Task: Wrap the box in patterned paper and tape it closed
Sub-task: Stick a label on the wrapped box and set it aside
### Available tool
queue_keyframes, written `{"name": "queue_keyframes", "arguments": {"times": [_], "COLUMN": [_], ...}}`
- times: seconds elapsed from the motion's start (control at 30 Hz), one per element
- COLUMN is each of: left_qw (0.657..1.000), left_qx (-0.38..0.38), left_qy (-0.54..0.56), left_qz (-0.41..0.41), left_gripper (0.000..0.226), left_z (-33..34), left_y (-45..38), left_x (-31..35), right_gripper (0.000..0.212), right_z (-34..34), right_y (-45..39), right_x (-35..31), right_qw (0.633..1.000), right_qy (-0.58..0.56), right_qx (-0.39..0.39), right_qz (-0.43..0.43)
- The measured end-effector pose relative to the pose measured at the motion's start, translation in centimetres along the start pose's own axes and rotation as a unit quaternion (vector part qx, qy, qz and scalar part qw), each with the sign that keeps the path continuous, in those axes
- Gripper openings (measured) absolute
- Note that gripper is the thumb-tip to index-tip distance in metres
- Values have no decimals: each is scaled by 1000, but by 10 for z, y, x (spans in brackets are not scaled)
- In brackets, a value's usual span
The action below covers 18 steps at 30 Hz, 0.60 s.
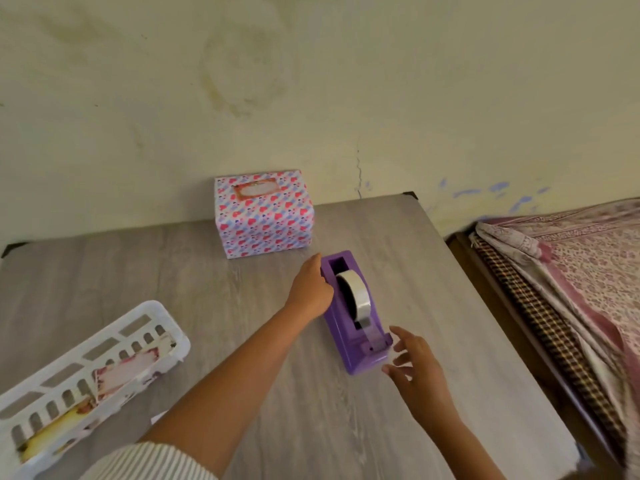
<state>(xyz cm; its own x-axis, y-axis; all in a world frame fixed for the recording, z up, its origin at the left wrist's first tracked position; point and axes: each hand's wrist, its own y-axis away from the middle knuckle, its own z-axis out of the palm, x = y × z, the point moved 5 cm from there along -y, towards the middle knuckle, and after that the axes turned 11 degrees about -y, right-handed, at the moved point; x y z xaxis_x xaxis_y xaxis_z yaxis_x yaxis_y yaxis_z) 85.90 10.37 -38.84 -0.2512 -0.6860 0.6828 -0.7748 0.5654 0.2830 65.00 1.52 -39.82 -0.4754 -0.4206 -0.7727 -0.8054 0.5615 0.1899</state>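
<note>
The box (pixel 265 216), wrapped in white paper with pink and blue hearts and bearing a label on top, stands at the table's far edge against the wall. In front of it lies a purple tape dispenser (pixel 349 337) with a roll of clear tape (pixel 356 296). My left hand (pixel 311 289) holds the dispenser's left side near its back end, fingers curled against it. At the cutter end my right hand (pixel 415 368) hovers with its fingers spread; I cannot tell whether they touch the tape end.
A white slotted plastic basket (pixel 114 337) with patterned sheets in it sits at the table's (pixel 173 271) near left. A bed with a floral cover (pixel 588 271) runs close along the table's right edge.
</note>
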Motion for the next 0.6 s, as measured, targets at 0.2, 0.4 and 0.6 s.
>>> {"name": "queue_keyframes", "arguments": {"times": [0.2,0.4,0.6], "left_qw": [999,998,999], "left_qx": [-21,4,31], "left_qy": [-22,-61,-35], "left_qz": [-10,18,2], "left_gripper": [54,47,33], "left_z": [2,9,6], "left_y": [-2,-9,-9], "left_x": [1,-7,-1], "right_gripper": [40,30,20], "right_z": [4,4,-3], "right_y": [-8,-16,-20], "right_x": [-4,-12,-14], "right_qw": [998,984,973], "right_qy": [47,151,181], "right_qx": [-6,-66,-112], "right_qz": [-42,-71,-90]}}
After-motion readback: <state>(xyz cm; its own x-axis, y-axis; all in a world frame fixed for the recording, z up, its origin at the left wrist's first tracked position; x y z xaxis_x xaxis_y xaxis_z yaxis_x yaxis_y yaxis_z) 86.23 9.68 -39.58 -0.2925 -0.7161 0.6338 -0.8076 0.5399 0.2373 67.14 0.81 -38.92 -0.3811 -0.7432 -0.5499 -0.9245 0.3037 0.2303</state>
